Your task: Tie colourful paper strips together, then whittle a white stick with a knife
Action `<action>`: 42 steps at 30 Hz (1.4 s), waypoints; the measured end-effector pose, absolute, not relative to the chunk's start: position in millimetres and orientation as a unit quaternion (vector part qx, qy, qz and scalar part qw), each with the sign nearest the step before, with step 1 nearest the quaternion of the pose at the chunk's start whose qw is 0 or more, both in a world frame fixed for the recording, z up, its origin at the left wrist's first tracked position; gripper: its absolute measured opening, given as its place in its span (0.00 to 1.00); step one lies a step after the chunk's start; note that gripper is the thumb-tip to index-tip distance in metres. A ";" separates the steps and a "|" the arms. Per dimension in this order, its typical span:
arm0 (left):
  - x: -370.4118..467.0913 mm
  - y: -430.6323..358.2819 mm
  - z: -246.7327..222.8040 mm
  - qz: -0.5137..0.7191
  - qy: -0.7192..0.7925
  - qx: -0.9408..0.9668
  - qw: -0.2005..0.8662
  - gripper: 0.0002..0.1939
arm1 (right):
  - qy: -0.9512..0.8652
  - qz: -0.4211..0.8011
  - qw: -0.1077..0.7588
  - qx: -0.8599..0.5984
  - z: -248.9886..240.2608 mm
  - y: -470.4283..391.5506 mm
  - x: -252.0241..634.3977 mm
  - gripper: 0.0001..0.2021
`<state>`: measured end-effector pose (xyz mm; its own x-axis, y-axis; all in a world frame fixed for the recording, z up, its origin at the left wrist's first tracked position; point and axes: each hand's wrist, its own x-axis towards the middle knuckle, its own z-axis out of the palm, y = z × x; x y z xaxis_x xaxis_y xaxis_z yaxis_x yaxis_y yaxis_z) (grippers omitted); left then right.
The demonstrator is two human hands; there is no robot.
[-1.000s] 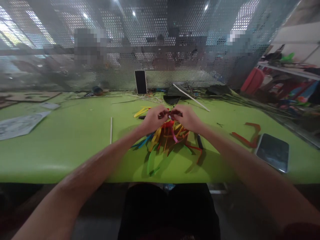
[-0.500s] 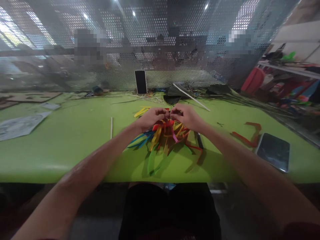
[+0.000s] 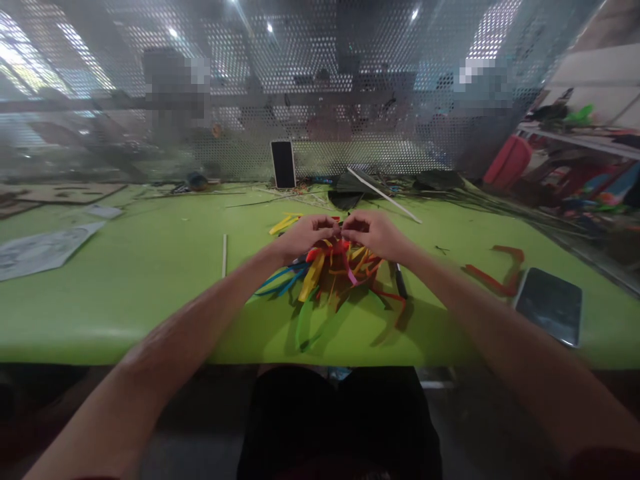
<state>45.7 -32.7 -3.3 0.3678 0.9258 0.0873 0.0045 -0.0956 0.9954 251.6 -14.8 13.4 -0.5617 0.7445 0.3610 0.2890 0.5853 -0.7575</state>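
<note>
My left hand (image 3: pixel 311 236) and my right hand (image 3: pixel 369 233) meet fingertip to fingertip over a heap of coloured strips (image 3: pixel 325 270). Both are closed in a pinch; what lies between the fingertips is too small to make out. The strips are red, yellow, orange, blue, green and pink, and they spread out below the hands on the green table (image 3: pixel 150 267). Partly under the right wrist lies a dark, slim tool (image 3: pixel 401 281), its kind unclear.
A phone (image 3: pixel 283 165) stands against the perforated metal screen (image 3: pixel 320 87). Another phone-like device (image 3: pixel 549 305) lies at right, beside a bent orange strip (image 3: pixel 510 270). At left are a pale stick (image 3: pixel 224 256) and a printed sheet (image 3: pixel 47 250). Dark scraps (image 3: pixel 357 187) line the back.
Hardly anything differs. The hands stay pinched together over the strips, and the whole view has shifted very slightly.
</note>
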 end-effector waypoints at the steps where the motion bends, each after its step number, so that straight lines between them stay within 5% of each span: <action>1: 46.0 -32.9 -3.0 0.415 0.377 0.614 0.556 0.09 | -0.813 0.347 0.346 -0.314 13.9 -15.1 251.5 0.10; 10: 48.1 -35.2 1.8 0.409 0.354 0.707 0.455 0.11 | -0.759 0.477 0.317 -0.309 18.3 -14.4 257.5 0.10; 16: 44.0 -40.4 3.5 0.362 0.294 0.699 0.542 0.14 | -0.711 0.564 0.320 -0.272 22.9 -14.4 260.7 0.13; 26: 51.8 -54.6 15.8 0.365 0.270 0.666 0.592 0.19 | -0.677 0.552 0.390 -0.291 19.4 -1.1 264.1 0.14; 34: 63.9 -77.2 27.9 0.227 0.226 0.748 0.581 0.14 | -0.685 0.505 0.432 -0.298 30.7 5.2 276.8 0.17; 39: 104.4 -118.0 30.2 0.233 0.240 0.779 0.531 0.06 | -0.749 0.472 0.355 -0.300 63.9 -11.5 294.8 0.16; 42: 150.1 -160.2 26.9 0.184 0.192 0.876 0.402 0.06 | -0.812 0.400 0.300 -0.302 97.0 -36.5 321.9 0.13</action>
<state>150.1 -160.2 26.9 0.8585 0.4846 0.1681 0.1881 -0.6024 0.7757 321.9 -36.5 97.0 -0.6377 0.7303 0.2449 0.2505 0.4973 -0.8306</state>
